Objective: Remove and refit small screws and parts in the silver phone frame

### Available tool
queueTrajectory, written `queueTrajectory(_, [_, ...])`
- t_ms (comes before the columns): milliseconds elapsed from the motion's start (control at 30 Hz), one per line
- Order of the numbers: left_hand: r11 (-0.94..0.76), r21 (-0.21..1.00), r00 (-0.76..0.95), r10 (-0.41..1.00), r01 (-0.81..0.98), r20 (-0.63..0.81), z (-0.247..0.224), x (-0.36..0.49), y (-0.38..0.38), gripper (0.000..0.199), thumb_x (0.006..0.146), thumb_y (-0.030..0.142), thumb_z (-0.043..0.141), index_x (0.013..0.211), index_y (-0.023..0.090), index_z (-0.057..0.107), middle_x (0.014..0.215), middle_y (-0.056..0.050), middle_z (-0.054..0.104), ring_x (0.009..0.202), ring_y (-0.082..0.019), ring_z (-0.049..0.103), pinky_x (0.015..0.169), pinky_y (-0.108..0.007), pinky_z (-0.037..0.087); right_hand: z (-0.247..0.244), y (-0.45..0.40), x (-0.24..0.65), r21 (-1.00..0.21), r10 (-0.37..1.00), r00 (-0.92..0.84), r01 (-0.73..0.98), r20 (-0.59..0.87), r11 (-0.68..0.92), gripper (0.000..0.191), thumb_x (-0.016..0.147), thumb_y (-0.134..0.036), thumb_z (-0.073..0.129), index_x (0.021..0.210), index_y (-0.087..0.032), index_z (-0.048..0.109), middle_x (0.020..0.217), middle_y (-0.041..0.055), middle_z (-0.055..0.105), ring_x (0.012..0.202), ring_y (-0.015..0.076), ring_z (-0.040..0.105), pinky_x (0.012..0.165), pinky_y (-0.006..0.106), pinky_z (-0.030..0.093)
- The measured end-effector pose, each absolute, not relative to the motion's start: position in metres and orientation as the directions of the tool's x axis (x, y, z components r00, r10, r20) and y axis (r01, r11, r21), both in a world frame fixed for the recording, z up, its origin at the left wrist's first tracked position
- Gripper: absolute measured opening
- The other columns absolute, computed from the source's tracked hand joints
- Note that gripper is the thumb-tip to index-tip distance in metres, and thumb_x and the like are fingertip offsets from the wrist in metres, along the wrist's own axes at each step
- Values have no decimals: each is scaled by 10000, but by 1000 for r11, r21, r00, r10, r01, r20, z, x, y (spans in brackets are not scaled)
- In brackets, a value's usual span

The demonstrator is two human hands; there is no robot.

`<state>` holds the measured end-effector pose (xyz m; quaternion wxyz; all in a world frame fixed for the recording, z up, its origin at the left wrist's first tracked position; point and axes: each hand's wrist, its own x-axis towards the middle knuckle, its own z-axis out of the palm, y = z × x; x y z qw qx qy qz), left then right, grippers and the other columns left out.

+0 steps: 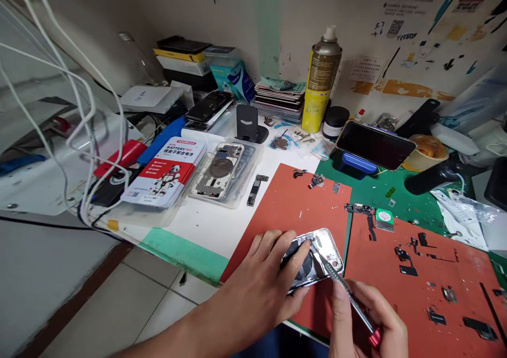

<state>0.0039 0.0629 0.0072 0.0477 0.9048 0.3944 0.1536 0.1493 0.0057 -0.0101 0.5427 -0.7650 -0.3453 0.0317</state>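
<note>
- Red mats (269, 215) are spread across a cluttered workbench (216, 226) beneath a marked wall (297, 15), with small parts (449, 294) strewn on the right one.
- Over the left mat's near side, a phone housing (328, 242) is gripped by the left hand's (269, 265) fingers, its long axis set roughly left to right, camera end pointed right.
- A slim metal tool (354, 302) is pinched in the right hand's (368, 316) fingers.
- The housing's left end is covered; the right wrist is cropped.

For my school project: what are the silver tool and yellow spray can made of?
Silver tool: probably metal, polished, from its bright glints; its red end could be coated metal or plastic. Yellow spray can: likely painted metal, from its glossy sheen.
</note>
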Motion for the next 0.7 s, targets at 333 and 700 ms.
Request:
queueTrajectory(333, [-648, 395, 633, 751, 651, 187, 17, 2, 72, 439, 1037, 248, 569, 1457, 150, 490, 1355, -189, 552, 1099, -348, 516, 913, -588, 577, -11, 13, 149, -760, 558, 677, 638, 479, -121, 331, 917, -517, 811, 930, -190, 763, 730, -11, 764, 547, 72, 695, 517, 112, 504])
queueTrajectory(700, [-642, 400, 635, 753, 654, 171, 17, 1, 71, 461, 1012, 261, 623, 1447, 185, 488, 1284, -145, 583, 1059, -327, 524, 891, -565, 574, -9, 15, 151, -640, 588, 601, 748, 541, -175, 348, 975, -545, 734, 936, -200, 753, 706, -6, 744, 471, 88, 652, 407, 167, 454])
